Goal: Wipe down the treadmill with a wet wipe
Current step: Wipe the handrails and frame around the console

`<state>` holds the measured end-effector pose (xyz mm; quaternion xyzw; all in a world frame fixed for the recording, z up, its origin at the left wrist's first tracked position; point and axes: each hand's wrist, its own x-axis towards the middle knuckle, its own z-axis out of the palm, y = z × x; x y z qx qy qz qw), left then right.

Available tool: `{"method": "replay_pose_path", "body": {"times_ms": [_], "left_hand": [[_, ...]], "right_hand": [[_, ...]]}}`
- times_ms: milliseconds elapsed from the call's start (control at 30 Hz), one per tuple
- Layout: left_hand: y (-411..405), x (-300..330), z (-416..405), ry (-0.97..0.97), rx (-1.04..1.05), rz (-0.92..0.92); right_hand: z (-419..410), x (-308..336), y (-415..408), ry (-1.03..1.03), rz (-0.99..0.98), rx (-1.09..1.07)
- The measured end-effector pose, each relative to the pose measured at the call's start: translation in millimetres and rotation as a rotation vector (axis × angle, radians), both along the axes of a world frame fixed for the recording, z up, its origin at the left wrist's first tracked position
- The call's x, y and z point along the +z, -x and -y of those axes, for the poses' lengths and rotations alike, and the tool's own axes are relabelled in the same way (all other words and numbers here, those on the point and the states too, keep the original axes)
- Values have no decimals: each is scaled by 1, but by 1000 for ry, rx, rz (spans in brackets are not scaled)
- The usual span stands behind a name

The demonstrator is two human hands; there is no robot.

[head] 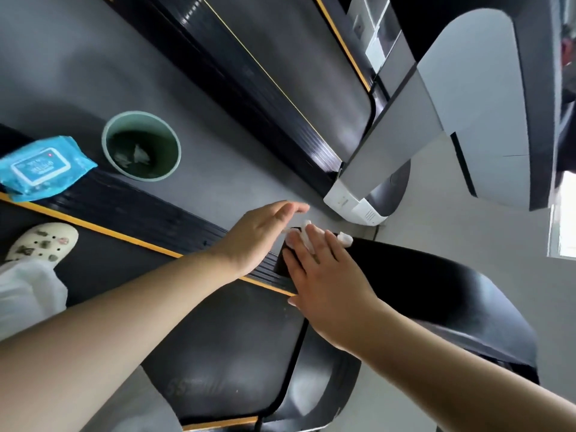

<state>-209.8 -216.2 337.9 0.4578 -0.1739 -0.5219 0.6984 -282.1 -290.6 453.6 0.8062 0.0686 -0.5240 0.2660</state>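
Both forearms fill the bottom of frame, reaching up toward centre. Right hand (321,275) lies flat, fingers straight, pressing the wet wipe (304,236) onto the black motor cover (436,285) of the treadmill (218,322); white wipe pokes out between and past the fingertips. Left hand (265,235) sits just left of it, fingers loose and apart, holding nothing; can't tell if it touches the side rail (124,210). Cover's long axis runs from the wipe toward lower right, so my read is the next stroke goes that way, right hand leading. Room is open along the cover; its edge drops to floor just past the fingertips. Further out, left of frame: wipes pack (43,166) on the rail, green bin (141,146) beside it. Second treadmill (280,73) up top.
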Motion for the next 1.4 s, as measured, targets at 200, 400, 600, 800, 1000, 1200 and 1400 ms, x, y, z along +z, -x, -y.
{"method": "replay_pose_path", "body": {"times_ms": [200,400,600,800,1000,1200,1400], "left_hand": [[23,7,-15,72,-102,-37],[56,10,-26,18,-133,254],[95,35,-21,-103,-195,702],[74,24,7,-215,-193,523],[91,23,6,-202,-34,439],[99,30,6,-227,-53,618],[59,16,29,-252,-19,268]], "right_hand": [[-8,-1,29,-109,142,-58],[4,33,48,-247,261,5],[19,71,65,-55,506,15],[18,70,70,136,605,8],[12,57,75,168,646,22],[15,53,77,158,684,53],[16,52,78,155,690,61]]}}
